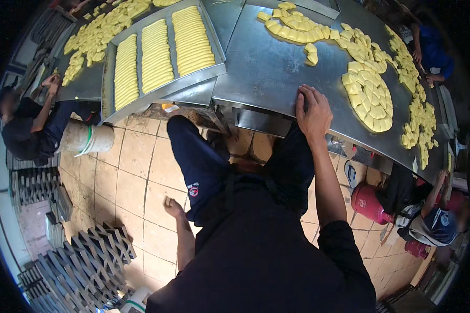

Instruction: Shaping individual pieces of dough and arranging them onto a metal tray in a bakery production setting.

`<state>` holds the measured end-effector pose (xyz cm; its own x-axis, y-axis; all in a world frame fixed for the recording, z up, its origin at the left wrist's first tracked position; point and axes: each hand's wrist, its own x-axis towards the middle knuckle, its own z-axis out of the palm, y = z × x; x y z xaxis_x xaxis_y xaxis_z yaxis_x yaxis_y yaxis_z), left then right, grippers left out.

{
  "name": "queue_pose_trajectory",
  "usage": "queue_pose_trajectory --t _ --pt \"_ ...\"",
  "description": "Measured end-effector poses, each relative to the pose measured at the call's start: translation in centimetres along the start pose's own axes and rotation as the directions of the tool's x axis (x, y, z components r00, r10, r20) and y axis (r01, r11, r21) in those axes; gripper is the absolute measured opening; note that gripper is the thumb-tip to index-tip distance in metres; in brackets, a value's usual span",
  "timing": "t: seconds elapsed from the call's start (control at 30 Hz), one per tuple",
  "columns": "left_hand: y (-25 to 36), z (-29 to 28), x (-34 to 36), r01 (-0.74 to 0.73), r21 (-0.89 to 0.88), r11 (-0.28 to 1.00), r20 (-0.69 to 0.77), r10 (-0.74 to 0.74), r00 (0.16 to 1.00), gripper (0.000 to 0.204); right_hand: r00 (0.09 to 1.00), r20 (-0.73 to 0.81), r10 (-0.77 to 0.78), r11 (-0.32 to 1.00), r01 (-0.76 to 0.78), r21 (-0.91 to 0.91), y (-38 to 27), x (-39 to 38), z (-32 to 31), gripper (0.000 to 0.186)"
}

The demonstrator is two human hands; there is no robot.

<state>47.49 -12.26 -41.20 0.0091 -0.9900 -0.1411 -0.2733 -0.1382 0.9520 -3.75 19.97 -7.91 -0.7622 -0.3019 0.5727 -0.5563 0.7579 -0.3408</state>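
Note:
My right hand [314, 112] rests open at the near edge of the steel table [245, 78], its fingers lying on the metal with nothing under them that I can see. Beyond it on the table are cut yellow dough pieces, some set in a round cluster [368, 96] and some in a curved row [297, 28]. My left hand [173, 207] hangs low beside my left leg, over the tiled floor. Its fingers are curled in, and I see nothing in them. To the left, a large metal tray [147, 57] holds three columns of thin dough rolls [157, 57], away from both hands.
A person [31, 122] works at the left beside a white bucket [96, 140]; others are at the right side of the table. Stacked metal trays [83, 266] stand on the floor at lower left. A red gas cylinder [369, 203] and a sandal [350, 173] are to the right.

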Motion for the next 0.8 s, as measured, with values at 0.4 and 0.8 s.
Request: queue_pose_trajectory --t 0.4,0.8 --pt "-5.8 3.7 -1.6 0.476 -0.198 0.857 0.6 -0.278 0.75 0.059 1.0 -0.024 -0.012 0.998 0.01 -0.056 0.4 0.1 -1.2 0.019" --pt "-4.4 3.8 0.5 0.324 -0.027 0.946 0.799 -0.174 0.576 0.049 1.0 -0.022 0.013 0.999 -0.014 -0.051 -0.2 0.1 -1.5 0.017"
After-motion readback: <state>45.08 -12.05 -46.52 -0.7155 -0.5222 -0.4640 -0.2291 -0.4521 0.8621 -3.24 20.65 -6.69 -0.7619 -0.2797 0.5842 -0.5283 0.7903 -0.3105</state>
